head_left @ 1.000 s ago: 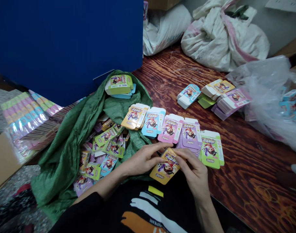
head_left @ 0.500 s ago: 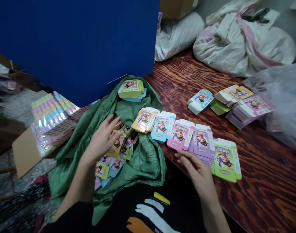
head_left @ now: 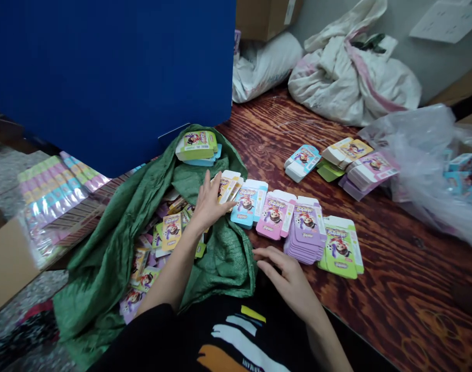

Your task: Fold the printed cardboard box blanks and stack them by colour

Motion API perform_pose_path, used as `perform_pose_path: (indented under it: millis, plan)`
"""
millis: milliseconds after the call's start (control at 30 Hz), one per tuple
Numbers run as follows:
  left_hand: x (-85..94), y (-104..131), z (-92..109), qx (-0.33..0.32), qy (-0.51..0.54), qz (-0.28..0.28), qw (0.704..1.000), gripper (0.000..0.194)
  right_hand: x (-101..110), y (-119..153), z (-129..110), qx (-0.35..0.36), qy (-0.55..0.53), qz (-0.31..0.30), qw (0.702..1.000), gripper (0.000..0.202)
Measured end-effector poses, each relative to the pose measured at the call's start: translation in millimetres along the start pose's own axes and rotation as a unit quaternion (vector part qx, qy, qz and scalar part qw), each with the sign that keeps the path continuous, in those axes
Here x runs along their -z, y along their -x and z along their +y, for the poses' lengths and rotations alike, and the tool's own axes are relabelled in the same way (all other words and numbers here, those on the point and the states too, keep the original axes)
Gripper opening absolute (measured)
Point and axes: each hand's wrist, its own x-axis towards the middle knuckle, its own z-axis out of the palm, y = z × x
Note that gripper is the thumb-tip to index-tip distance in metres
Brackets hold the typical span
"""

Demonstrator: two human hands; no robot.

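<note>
My left hand (head_left: 211, 202), fingers spread and thumb out, is at the yellow stack of flat printed cartons (head_left: 225, 187) and partly covers it. I cannot tell whether it touches the stack. My right hand (head_left: 281, 269) hovers by the table's front edge, below the pink stack (head_left: 275, 216), its fingers loosely bent and apart with nothing in them. Right of the yellow stack stand a blue stack (head_left: 247, 202), the pink one, a taller purple one (head_left: 304, 230) and a green one (head_left: 340, 249). Under my left forearm, loose mixed cartons (head_left: 171, 232) lie in a green woven sack (head_left: 104, 248).
A green bundle of cartons (head_left: 197, 144) rests on the sack's far edge. More bundles (head_left: 346, 153) lie farther back on the wooden table (head_left: 398, 289), near a clear plastic bag (head_left: 410, 134). A blue panel (head_left: 112, 77) blocks the far left; white sacks (head_left: 352, 77) stand behind.
My left hand has moved from above the loose cartons in the sack to the yellow stack. My right hand has drawn left, away from the purple stack. The view has turned slightly right.
</note>
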Motion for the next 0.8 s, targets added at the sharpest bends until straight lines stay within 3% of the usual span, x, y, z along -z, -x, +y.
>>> perform_pose_path:
  millis: [133, 200, 267, 333, 433, 500, 567, 633, 700, 767, 800]
  plan:
    - [12.7, 16.7, -6.6, -0.039, -0.004, 0.074, 0.997, 0.1, -0.7, -10.0, -6.5, 0.058, 0.02, 0.003, 0.998, 0.019]
    - [13.9, 30.0, -3.0, -0.102, -0.01, 0.107, 0.989, 0.098, 1.4, -17.4, -16.4, 0.104, 0.058, 0.075, 0.99, 0.019]
    - [10.4, 45.8, 7.6, -0.189, -0.004, 0.105, 0.976, 0.094, 4.1, -26.8, -28.1, 0.14, 0.116, 0.175, 0.968, 0.023]
    - [3.6, 62.1, 22.7, -0.269, 0.018, 0.078, 0.96, 0.089, 6.7, -36.9, -37.5, 0.156, 0.17, 0.251, 0.94, 0.031]
    - [-5.4, 83.1, 42.6, -0.326, 0.07, 0.042, 0.942, 0.085, 11.2, -46.0, -39.9, 0.143, 0.189, 0.269, 0.934, 0.024]
    - [-6.5, 92.3, 47.7, -0.316, 0.133, -0.006, 0.939, 0.091, 16.2, -43.7, -34.3, 0.121, 0.154, 0.251, 0.948, 0.017]
    - [-4.5, 96.0, 45.8, -0.25, 0.264, -0.1, 0.926, 0.103, 21.9, -35.4, -27.5, 0.091, 0.106, 0.234, 0.962, 0.018]
    - [-3.7, 93.8, 40.5, -0.146, 0.431, -0.215, 0.864, 0.107, 25.9, -25.5, -23.7, 0.069, 0.057, 0.214, 0.973, 0.019]
    - [-7.8, 87.7, 36.3, -0.062, 0.545, -0.326, 0.77, 0.098, 26.2, -18.7, -24.0, 0.067, 0.018, 0.182, 0.981, 0.019]
    - [-16.4, 81.3, 36.1, -0.028, 0.588, -0.421, 0.69, 0.083, 23.8, -16.7, -26.5, 0.076, -0.007, 0.15, 0.986, 0.021]
    - [-21.2, 79.2, 37.6, -0.021, 0.592, -0.453, 0.666, 0.076, 22.6, -16.9, -27.5, 0.08, -0.013, 0.137, 0.987, 0.024]
